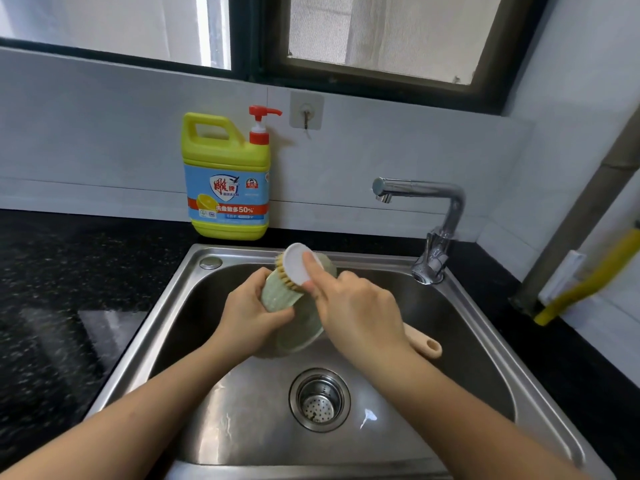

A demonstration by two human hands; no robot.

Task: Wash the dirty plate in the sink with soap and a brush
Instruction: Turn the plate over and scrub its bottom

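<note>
Your forearms (138, 407) reach across the sink (162, 306) from its near rim. Your left hand (252, 313) grips the green plate (299, 329), tilted above the basin. Your right hand (356, 306) grips the brush (296, 268), forefinger along its white head, bristles against the plate. The soap bottle (227, 178) stands behind on the counter (52, 289).

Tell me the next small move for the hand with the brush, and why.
Probably sweep the white-headed, tan-bristled brush downward along the pale green ribbed plate. The right hand holds its bristles at the plate's upper edge, while the left hand grips the plate tilted over the steel sink, so most of it lies below the bristles.
</note>
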